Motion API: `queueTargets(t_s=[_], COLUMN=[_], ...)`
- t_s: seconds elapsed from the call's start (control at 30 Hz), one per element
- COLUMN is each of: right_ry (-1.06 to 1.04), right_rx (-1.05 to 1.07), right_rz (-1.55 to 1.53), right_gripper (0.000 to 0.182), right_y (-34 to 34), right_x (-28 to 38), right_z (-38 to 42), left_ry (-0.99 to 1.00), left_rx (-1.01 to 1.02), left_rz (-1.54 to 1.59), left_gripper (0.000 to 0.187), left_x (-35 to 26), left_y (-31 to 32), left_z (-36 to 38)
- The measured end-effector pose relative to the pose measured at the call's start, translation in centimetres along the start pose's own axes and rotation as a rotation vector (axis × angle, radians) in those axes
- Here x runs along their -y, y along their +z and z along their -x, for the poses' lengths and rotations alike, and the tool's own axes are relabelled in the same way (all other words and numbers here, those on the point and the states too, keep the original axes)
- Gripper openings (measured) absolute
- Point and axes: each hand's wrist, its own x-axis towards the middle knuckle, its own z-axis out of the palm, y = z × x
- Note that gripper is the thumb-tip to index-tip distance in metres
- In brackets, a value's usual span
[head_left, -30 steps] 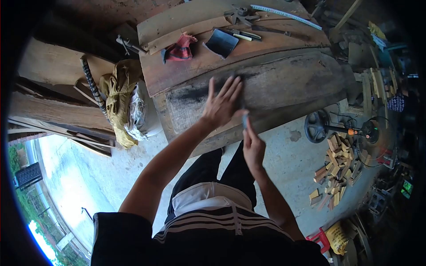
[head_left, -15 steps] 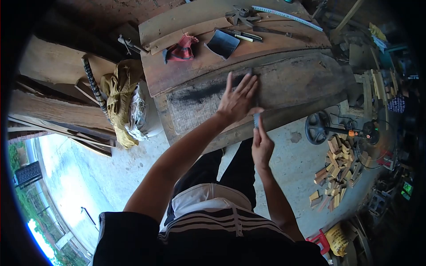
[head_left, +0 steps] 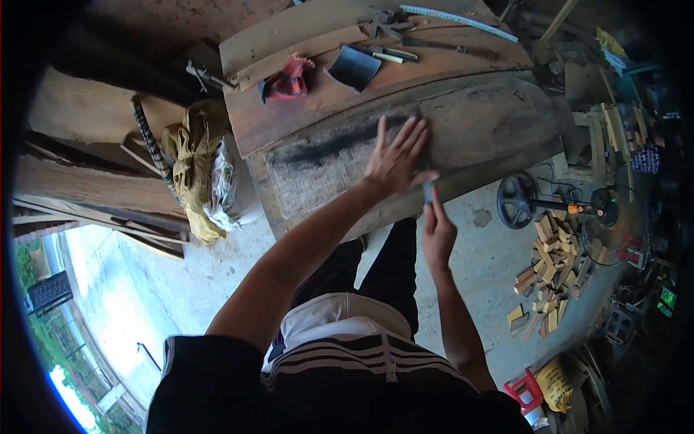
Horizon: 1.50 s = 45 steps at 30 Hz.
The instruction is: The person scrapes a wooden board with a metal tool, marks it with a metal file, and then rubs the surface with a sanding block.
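My left hand (head_left: pixel 394 159) lies palm down on a worn wooden board (head_left: pixel 484 123), fingers stretched and spread. Beside its fingertips runs a narrow dark edge that I cannot make out. My right hand (head_left: pixel 439 235) is closed around a small, slim grey-blue tool (head_left: pixel 428 194) at the board's near edge, close to my left thumb. Its exact kind is hidden by the fingers and blur. A black smear (head_left: pixel 318 150) darkens the board's left part, above a paler, rough-grained patch.
Behind the board lie a red and black cloth (head_left: pixel 288 79), a dark curved sheet (head_left: pixel 353 69), a pale-handled tool (head_left: pixel 388 57), a star-shaped metal part (head_left: pixel 387 23) and a measuring tape (head_left: pixel 459 22). Wood offcuts (head_left: pixel 553 260) and a fan (head_left: pixel 607 210) stand right; sacks (head_left: pixel 194 166) lean left.
Both hands have shifted a little to the right along the board, the right one still gripping its tool. The view has moved slightly too.
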Motion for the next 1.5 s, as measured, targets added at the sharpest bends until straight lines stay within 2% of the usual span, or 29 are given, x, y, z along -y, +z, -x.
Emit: queueTargets(t_s=[0.07,0.13,0.23,0.3,0.33,0.37,0.43,0.47,0.5,0.57,0.67,0.77,0.8,0.83,0.93,1.03,1.1,1.17,1.23,1.3,1.37,1.43,1.5], right_ry=[-0.04,-0.128,-0.177,-0.083,-0.188,-0.191,-0.249,-0.187,0.015,-0.123,-0.077,-0.119,-0.114,-0.02,-0.065,-0.148,-0.167,-0.101,-0.146,-0.088,0.012,-0.082,-0.079], right_rx=[-0.033,-0.081,0.071,0.291,0.219,0.211,0.181,0.176,0.247,-0.036,-0.093,-0.034,0.036,0.152,0.238,0.253,0.111,0.01,-0.113,-0.065,0.006,0.054,0.2], right_rz=[0.016,0.019,-0.017,0.011,-0.073,-0.073,-0.069,-0.003,0.033,0.005,0.011,0.032,0.03,0.004,-0.023,-0.055,-0.023,0.006,0.057,0.029,-0.011,-0.044,0.002], right_gripper=[0.042,0.048,0.048,0.046,0.045,0.045,0.045,0.044,0.044,0.044,0.043,0.044,0.045,0.044,0.044,0.043,0.043,0.044,0.044,0.042,0.041,0.043,0.044], right_y=[0.3,1.5,1.4,0.5,0.7,0.6,0.0,-0.1,-0.7,-0.2,-0.3,0.3,0.4,-0.2,-0.8,-1.0,-1.2,-1.3,-0.8,-0.9,-0.3,-0.1,-0.4], right_x=[-0.5,-0.2,0.3,0.3,0.2,0.1,-0.3,-1.0,-0.6,-1.3,-1.4,-1.0,-1.0,-0.2,-0.5,-0.9,-1.9,-2.0,-2.7,-2.0,-1.0,-0.9,-1.7], right_z=[0.0,1.4,4.8,6.6,7.0,6.7,6.0,5.5,4.6,2.5,0.3,2.9,4.1,5.3,7.4,6.8,4.7,1.7,-1.1,-1.1,0.2,2.8,5.2], left_ry=[0.017,0.019,0.015,-0.091,-0.084,-0.107,-0.136,-0.093,-0.05,0.055,0.108,0.137,0.093,0.066,0.007,-0.038,0.018,0.063,0.082,0.097,0.106,0.072,0.003], left_rx=[-0.01,0.004,0.028,0.115,0.112,0.128,0.139,0.1,0.064,0.015,0.078,0.074,0.1,0.117,0.16,0.172,0.117,0.041,-0.002,0.033,0.048,0.06,0.127], left_rz=[-0.037,-0.044,-0.071,-0.072,-0.074,-0.045,-0.018,-0.038,-0.055,-0.113,-0.13,-0.13,-0.129,-0.123,-0.097,-0.063,-0.101,-0.118,-0.096,-0.162,-0.165,-0.104,-0.069], left_gripper=[0.104,0.104,0.104,0.101,0.101,0.102,0.103,0.102,0.102,0.1,0.099,0.099,0.1,0.101,0.103,0.104,0.103,0.1,0.099,0.099,0.101,0.1,0.1], left_x=[0.1,0.9,2.0,1.8,1.5,1.3,1.2,1.0,0.7,-0.1,-0.9,0.8,1.1,1.3,1.1,0.7,0.7,0.2,0.2,0.1,1.0,1.4,1.2], left_y=[0.8,-0.4,-2.4,-3.7,-3.7,-3.9,-3.4,-2.9,-2.3,-1.0,0.0,-1.5,-2.2,-2.7,-3.7,-3.7,-2.4,-1.0,0.2,0.1,-0.8,-1.6,-2.7], left_z=[-1.0,1.6,8.0,11.7,12.2,12.5,11.8,9.9,7.8,2.6,-1.6,2.3,4.5,7.0,12.4,11.1,7.8,2.3,-1.5,-2.9,-0.6,4.1,8.5])
